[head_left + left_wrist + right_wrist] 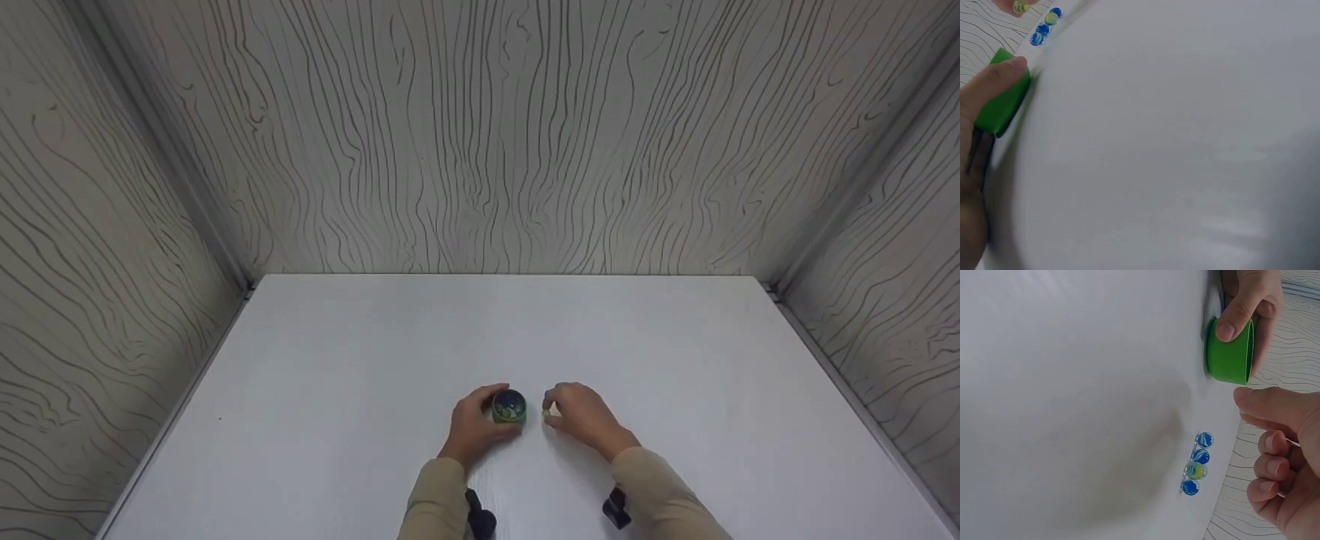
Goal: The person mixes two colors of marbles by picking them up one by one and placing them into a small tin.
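My left hand (474,429) grips a small green cup (509,418) standing upright on the white table, its thumb and fingers on either side. Inside the cup, dark blue and greenish shapes show, too small to make out clearly. Just right of the cup, my right hand (583,414) pinches a yellow-green marble (1021,7) between thumb and index finger. The right wrist view shows its other fingers loosely curled and the marble almost hidden. Several blue and yellow glass marbles (1196,470) lie in a row on the table near the right hand.
The white table (360,345) reaches back to a wood-grain patterned wall (480,150), with similar panels at left and right. Dark wrist-camera mounts (481,519) sit by the sleeves (439,499).
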The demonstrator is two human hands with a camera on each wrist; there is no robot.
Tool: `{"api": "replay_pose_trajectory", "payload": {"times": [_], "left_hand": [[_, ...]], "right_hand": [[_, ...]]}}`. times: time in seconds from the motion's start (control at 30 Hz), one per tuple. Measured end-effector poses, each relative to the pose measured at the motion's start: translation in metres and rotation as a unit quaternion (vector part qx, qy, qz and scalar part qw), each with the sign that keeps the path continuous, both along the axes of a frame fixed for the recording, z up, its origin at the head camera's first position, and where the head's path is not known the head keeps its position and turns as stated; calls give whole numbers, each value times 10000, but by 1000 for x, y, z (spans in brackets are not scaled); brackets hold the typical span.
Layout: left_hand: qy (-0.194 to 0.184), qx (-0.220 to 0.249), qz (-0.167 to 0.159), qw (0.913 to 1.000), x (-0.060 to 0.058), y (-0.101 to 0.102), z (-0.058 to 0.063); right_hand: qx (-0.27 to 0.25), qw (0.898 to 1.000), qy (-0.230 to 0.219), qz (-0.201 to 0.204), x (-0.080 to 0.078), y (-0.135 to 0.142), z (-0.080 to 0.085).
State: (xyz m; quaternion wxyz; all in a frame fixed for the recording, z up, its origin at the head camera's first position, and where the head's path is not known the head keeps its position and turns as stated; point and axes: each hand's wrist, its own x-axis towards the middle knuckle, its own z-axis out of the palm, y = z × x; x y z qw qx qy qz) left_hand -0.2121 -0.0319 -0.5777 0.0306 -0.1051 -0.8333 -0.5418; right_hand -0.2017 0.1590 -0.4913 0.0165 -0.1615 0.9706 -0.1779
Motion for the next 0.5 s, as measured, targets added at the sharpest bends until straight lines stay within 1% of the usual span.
{"api": "replay_pose_trajectory", "payload": {"times": [0.17, 0.33, 0.5], "left_hand": [[-8, 41, -29, 10000, 0, 0, 1], [180, -113, -19, 9998, 0, 1, 1], [325, -104, -55, 9994, 0, 1, -1]], "right_hand": [[-59, 9998, 144, 154, -1, -1, 2], [-88, 9997, 151, 162, -3, -4, 2], [-251, 9994, 181, 163, -3, -8, 0]]}}
